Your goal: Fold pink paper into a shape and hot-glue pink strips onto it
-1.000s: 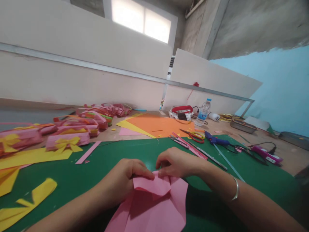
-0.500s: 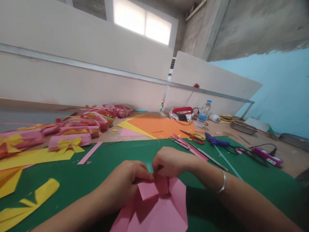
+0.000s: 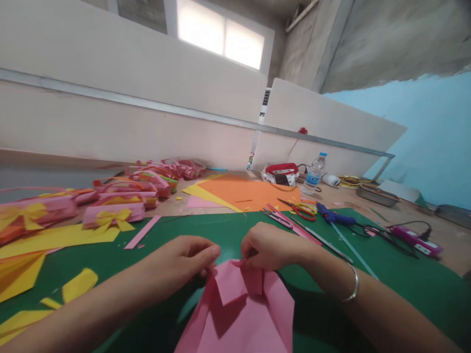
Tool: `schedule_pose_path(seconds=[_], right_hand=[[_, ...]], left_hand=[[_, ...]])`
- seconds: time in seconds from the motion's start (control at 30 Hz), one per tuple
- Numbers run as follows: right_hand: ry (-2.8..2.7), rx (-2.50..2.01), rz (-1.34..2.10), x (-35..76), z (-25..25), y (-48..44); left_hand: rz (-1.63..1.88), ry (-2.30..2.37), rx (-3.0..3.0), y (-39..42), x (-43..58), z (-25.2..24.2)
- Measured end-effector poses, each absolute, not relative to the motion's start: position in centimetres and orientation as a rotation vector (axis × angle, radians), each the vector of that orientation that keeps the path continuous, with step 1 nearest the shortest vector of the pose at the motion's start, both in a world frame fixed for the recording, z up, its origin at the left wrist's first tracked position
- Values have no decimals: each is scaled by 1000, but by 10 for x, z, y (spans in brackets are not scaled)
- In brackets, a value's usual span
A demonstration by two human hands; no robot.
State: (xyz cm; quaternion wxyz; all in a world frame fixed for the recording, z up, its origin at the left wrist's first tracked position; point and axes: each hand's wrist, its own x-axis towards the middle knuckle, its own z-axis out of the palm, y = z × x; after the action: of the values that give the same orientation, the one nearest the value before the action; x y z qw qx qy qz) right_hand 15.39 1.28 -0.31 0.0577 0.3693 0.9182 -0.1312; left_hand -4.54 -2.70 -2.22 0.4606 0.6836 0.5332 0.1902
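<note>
A pink sheet of paper (image 3: 243, 314), partly folded, lies on the green cutting mat (image 3: 405, 284) right in front of me. My left hand (image 3: 180, 262) pinches the sheet's far edge at the left of the fold, fingers closed on it. My right hand (image 3: 270, 245), with a silver bangle on its wrist, pinches the same far edge at the right. A small folded flap hangs between the two hands.
Yellow paper strips (image 3: 55, 238) and pink boxes with yellow bows (image 3: 110, 215) lie to the left. Orange and yellow sheets (image 3: 239, 191) sit behind the mat. Scissors (image 3: 300, 210), a blue glue gun (image 3: 333, 217), a ruler, a water bottle (image 3: 314, 171) and a purple tool (image 3: 415, 240) lie to the right.
Both hands have pulled the far edge of the pink sheet toward me and narrowed the folded flap. The view has drifted slightly to the left.
</note>
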Motion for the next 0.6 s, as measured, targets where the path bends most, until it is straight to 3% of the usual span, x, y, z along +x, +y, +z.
schedule_pose_path(seconds=[0.3, 0.6], right_hand=[[2810, 1059, -161, 150, 4, -1], [2839, 1001, -209, 135, -8, -2]], left_hand=[[380, 1646, 2061, -39, -28, -32], [414, 1688, 2163, -45, -23, -24]])
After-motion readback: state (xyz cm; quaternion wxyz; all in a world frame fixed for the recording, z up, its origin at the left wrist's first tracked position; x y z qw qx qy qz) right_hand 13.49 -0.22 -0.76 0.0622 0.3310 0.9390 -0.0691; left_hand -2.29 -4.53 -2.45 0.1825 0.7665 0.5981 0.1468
